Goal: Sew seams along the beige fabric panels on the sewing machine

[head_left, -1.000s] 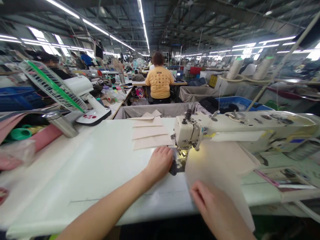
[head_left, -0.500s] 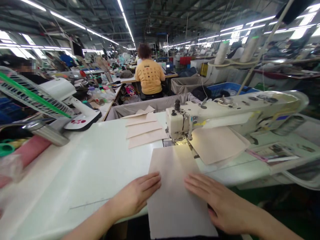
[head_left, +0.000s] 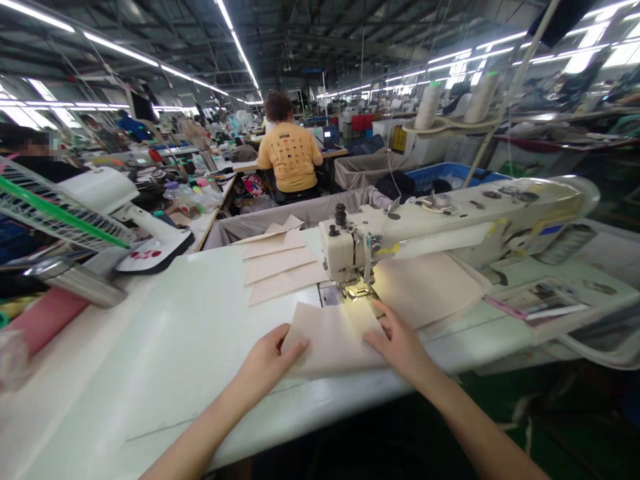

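Observation:
A pale beige fabric panel (head_left: 333, 340) lies in front of the sewing machine (head_left: 347, 257), its far edge just short of the lit presser foot (head_left: 359, 292). My left hand (head_left: 277, 353) pinches the panel's left edge, thumb on top and fingers underneath. On the right edge, my right hand (head_left: 393, 337) grips the panel with the thumb on top and the index finger stretched toward the presser foot. The panel's near part is folded or hangs out of sight. More beige panels (head_left: 425, 290) lie under the machine arm, and several overlapping ones (head_left: 283, 263) lie left of the machine head.
A white fan (head_left: 155, 240) and a steel flask (head_left: 75, 280) stand at the left of the table (head_left: 200, 333). Thread cones (head_left: 427, 107) rise behind the machine. A tray of small tools (head_left: 540, 300) sits at right. Ahead, a person in a yellow shirt (head_left: 290, 157) sits with their back to me.
The panel, earlier spread flat toward me under both palms, now shows much shorter. Both hands have moved forward and changed from lying flat to gripping its side edges. The view has shifted slightly.

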The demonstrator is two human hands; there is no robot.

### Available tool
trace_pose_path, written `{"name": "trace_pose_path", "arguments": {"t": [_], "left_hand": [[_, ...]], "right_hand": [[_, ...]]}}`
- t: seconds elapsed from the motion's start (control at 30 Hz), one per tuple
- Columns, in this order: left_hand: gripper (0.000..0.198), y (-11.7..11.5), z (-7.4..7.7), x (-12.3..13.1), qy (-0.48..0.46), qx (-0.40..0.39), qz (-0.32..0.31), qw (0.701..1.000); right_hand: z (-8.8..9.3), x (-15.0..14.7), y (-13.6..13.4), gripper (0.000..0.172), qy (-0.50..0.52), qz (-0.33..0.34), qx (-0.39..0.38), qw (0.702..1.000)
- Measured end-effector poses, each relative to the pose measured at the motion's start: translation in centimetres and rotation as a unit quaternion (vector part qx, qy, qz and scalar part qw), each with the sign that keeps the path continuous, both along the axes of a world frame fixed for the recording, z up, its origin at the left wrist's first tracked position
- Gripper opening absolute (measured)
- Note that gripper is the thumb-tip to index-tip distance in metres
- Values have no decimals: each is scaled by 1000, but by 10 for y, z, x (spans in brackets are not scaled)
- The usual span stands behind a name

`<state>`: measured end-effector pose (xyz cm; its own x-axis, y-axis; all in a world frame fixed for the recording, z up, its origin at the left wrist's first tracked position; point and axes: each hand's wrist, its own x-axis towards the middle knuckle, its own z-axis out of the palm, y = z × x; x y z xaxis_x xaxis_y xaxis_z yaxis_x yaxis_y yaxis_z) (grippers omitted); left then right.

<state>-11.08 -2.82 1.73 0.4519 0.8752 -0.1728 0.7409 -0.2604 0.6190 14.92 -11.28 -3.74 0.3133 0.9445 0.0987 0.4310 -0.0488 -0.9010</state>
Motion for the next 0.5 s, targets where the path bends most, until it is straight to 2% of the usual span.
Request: {"name": "trace_pose_path", "arguments": {"t": [0.03, 0.07, 0.17, 0.2, 0.5], "left_hand": [[37, -1, -4, 2, 30, 18, 16, 999], [34, -3, -6, 5, 57, 37, 28, 997], [28, -10, -8, 9, 104, 68, 43, 991], [27, -12, -7, 9, 110, 67, 42, 991], [23, -16, 0, 11, 141, 60, 37, 988]], "right_hand": [[-4, -3, 1, 59, -7, -18, 11, 1000], [-7, -6, 2, 57, -21, -27, 21, 999], [-10, -10, -1, 25, -83, -10, 45, 995], [-9, -10, -2, 18, -101, 1, 47, 994], [0, -14, -2, 14, -135, 12, 11, 991]]}}
